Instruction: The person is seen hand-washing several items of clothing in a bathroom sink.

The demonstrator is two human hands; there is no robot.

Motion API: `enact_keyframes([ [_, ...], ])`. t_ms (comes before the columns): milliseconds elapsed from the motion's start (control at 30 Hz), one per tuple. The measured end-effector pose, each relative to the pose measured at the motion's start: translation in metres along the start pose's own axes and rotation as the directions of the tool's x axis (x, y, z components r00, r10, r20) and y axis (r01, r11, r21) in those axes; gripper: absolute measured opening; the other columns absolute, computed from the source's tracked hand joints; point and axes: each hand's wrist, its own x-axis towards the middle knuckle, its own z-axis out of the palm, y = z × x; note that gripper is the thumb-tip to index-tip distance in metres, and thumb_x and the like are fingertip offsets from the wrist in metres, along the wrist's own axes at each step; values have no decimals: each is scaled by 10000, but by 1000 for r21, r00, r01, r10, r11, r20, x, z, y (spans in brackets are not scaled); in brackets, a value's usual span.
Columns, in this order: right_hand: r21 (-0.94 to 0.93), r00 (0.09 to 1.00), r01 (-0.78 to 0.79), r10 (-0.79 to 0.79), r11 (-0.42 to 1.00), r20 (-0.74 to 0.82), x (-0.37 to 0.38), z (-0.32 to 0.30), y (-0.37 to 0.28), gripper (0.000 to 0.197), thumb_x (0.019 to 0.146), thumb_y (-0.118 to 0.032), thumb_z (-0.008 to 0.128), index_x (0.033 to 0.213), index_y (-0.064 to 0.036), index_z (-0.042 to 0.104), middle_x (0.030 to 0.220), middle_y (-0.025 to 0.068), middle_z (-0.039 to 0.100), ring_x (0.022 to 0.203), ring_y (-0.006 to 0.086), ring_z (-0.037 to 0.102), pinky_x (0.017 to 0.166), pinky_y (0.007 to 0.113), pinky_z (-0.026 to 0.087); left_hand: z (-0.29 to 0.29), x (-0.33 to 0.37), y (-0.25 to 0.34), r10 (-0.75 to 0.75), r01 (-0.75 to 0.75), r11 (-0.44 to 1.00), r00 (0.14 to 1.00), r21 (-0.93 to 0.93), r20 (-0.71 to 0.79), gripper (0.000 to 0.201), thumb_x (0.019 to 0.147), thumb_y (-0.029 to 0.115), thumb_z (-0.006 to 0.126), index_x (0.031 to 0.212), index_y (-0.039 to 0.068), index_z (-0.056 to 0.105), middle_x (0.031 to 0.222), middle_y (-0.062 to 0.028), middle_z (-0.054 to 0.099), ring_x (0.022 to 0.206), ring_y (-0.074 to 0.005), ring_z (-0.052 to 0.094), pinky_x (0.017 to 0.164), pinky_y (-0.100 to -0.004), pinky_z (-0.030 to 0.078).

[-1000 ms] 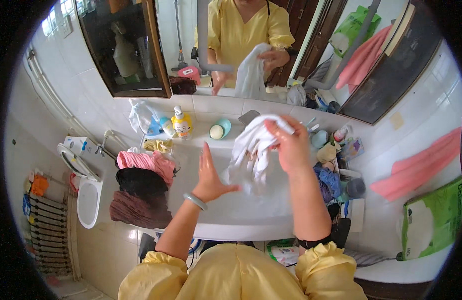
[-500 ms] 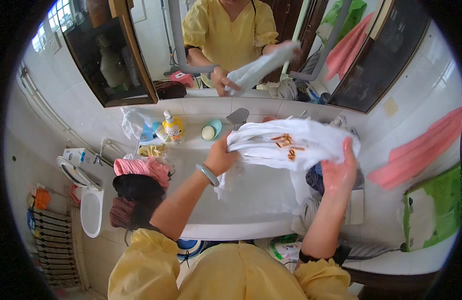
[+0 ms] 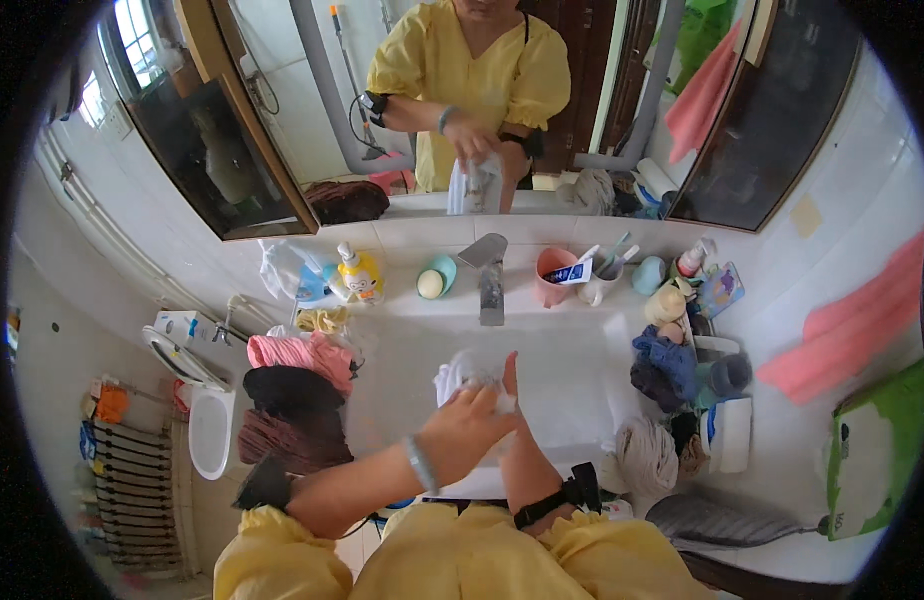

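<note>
Over the white sink (image 3: 402,345), a bunched white garment (image 3: 450,378) is between my two hands. From above, my left hand (image 3: 469,428) presses on it with curled fingers, and a pale bangle circles that wrist. Underneath and to the right, my right hand (image 3: 513,395) supports the cloth. One of its digits points up beside the fabric, while its other fingers are hidden by the garment and my left hand. The grey faucet (image 3: 492,285) stands just beyond the bundle.
Pink, black and brown clothes (image 3: 294,395) lie on the left rim. A pump bottle (image 3: 361,272), a soap dish (image 3: 440,270) and a pink cup (image 3: 554,278) line the back ledge. Blue clothes (image 3: 665,370), toiletries and grey cloth (image 3: 646,455) crowd the right side.
The white printed garment, earlier stretched wide between my hands, is now bunched up small. Both hands have come together low over the middle of the sink, left above right.
</note>
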Motion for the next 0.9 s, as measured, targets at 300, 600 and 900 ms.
enact_keyframes([
  [300,-121,850,166,-204,979,-485,-10,28,1,347,847,-247,514,1095,-14,581,1082,159,622,1017,335,596,903,496,468,15,-103,-131,-747,102,-21,660,-995,84,409,756,-1,703,1135,-3,549,1045,-58,622,934,-167,609,846,-321,506],
  [600,-10,977,56,-56,998,-204,-16,23,14,363,885,-283,492,1119,-17,568,1125,142,605,1029,293,583,903,461,461,173,-37,-119,-643,-368,-723,667,-585,376,412,932,426,474,1037,48,601,1018,-106,646,921,-270,617,836,-424,497],
  [900,-353,915,-277,133,894,-381,-40,48,-20,763,710,-472,746,1273,-40,468,1172,110,578,1044,243,576,935,412,445,157,-26,-119,-585,-267,-758,682,-595,440,358,891,407,556,938,54,589,880,-96,647,791,-251,619,781,-419,507],
])
